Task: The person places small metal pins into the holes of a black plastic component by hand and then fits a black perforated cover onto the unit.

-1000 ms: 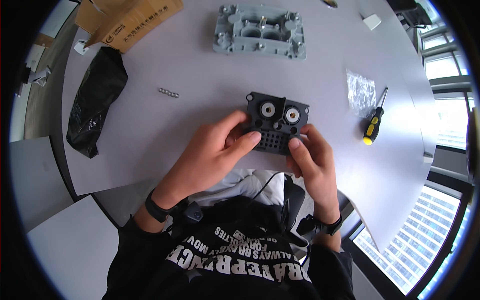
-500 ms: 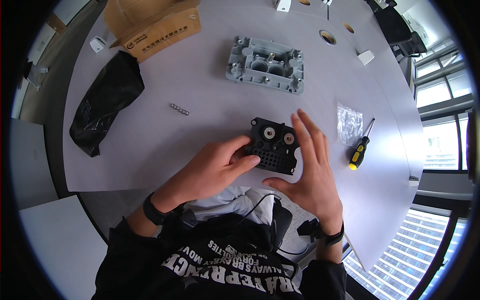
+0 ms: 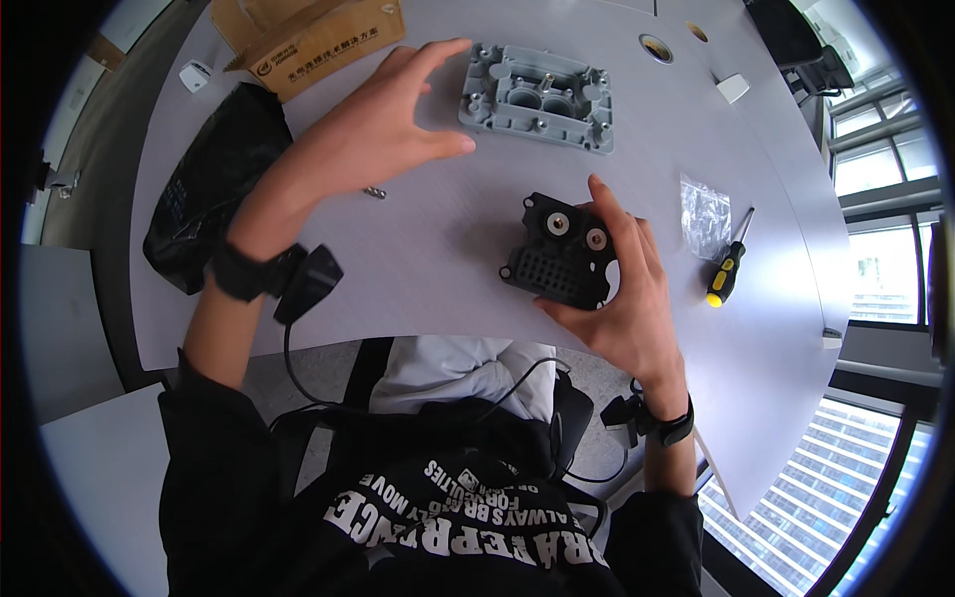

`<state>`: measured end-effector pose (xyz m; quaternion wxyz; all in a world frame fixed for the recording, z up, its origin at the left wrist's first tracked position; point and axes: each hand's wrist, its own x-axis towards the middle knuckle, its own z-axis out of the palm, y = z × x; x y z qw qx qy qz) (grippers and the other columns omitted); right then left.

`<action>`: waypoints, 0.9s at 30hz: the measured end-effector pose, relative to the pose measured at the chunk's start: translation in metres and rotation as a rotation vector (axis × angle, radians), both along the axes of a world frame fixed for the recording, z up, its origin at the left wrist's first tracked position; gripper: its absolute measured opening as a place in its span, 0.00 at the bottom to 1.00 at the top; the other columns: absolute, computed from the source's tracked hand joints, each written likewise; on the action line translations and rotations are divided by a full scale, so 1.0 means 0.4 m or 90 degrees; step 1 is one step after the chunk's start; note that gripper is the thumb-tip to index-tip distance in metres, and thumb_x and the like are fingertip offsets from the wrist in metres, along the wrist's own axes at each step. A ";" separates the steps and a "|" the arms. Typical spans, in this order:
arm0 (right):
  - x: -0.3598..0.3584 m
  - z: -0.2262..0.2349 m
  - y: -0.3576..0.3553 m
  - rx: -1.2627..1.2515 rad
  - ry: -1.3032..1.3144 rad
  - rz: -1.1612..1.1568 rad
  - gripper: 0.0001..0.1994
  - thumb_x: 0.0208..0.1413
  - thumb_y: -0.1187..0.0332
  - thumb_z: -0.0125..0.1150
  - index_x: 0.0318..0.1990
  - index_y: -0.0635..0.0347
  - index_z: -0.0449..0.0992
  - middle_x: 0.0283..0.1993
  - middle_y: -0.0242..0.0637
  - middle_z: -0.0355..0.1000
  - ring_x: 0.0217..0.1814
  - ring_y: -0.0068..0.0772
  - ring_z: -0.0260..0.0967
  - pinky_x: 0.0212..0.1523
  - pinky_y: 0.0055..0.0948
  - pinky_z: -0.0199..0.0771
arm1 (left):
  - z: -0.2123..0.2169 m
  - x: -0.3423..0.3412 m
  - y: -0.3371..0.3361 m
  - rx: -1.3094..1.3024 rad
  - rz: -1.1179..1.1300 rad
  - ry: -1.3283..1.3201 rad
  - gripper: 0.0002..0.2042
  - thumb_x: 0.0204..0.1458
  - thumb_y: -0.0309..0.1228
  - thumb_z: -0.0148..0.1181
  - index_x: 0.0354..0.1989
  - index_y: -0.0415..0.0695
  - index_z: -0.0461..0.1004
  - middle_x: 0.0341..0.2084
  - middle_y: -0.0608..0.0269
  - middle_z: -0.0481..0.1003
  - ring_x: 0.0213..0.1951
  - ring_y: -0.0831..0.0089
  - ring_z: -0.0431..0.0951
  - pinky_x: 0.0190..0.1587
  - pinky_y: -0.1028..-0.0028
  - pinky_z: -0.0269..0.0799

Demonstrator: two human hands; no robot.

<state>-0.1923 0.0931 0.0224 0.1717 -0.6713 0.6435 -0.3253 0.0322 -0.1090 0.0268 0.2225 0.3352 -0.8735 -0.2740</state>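
My right hand (image 3: 634, 298) grips the right side of a black rectangular block (image 3: 549, 267), with the thumb at its near edge and the fingers at its far right. Two round metal-ringed holes and a grid of small openings face up on the block. My left hand (image 3: 373, 124) is open over the table, thumb and fingers apart, holding nothing. Its fingertips are at the left end of a grey metal housing (image 3: 480, 111), which has two round bores in its middle; contact cannot be made out. Small metal pieces (image 3: 374, 192) show from under the left hand, partly hidden.
A black plastic bag (image 3: 204, 194) lies at the left, behind my left forearm. The cardboard box (image 3: 333, 52) stands open at the far left. To the right are a clear plastic bag (image 3: 704, 214) and a black-and-yellow screwdriver (image 3: 726, 274). Cables hang beside the table's near edge.
My left hand has let go of the black block and moved up and left toward the grey housing. My right hand has closed on the block, which sits slightly farther right.
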 end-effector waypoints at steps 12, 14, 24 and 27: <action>-0.037 0.016 0.101 -0.059 -0.057 -0.061 0.57 0.27 0.75 0.83 0.73 0.60 0.60 0.57 0.41 0.75 0.54 0.43 0.70 0.58 0.37 0.74 | -0.071 -0.102 -0.128 0.011 -0.108 -0.008 0.56 0.42 0.33 0.79 0.77 0.43 0.45 0.73 0.44 0.53 0.75 0.52 0.53 0.74 0.63 0.52; -0.049 0.014 0.111 -0.065 -0.080 -0.067 0.57 0.27 0.75 0.83 0.73 0.60 0.61 0.57 0.41 0.75 0.54 0.43 0.70 0.58 0.38 0.74 | -0.068 -0.100 -0.123 -0.009 -0.103 -0.011 0.55 0.42 0.33 0.79 0.77 0.41 0.47 0.72 0.43 0.54 0.74 0.53 0.54 0.74 0.63 0.53; -0.091 0.014 0.151 -0.150 -0.121 -0.130 0.57 0.26 0.77 0.81 0.74 0.60 0.60 0.58 0.42 0.73 0.57 0.36 0.73 0.58 0.34 0.72 | -0.042 -0.057 0.062 0.060 -0.084 -0.028 0.51 0.39 0.27 0.79 0.75 0.43 0.54 0.72 0.56 0.56 0.61 0.63 0.68 0.58 0.69 0.71; -0.097 0.011 0.162 -0.174 -0.175 -0.132 0.57 0.25 0.78 0.80 0.73 0.64 0.59 0.61 0.44 0.71 0.61 0.39 0.71 0.64 0.36 0.67 | -0.032 -0.042 0.113 0.107 -0.070 -0.050 0.52 0.37 0.24 0.79 0.76 0.49 0.55 0.73 0.60 0.53 0.61 0.64 0.68 0.55 0.68 0.75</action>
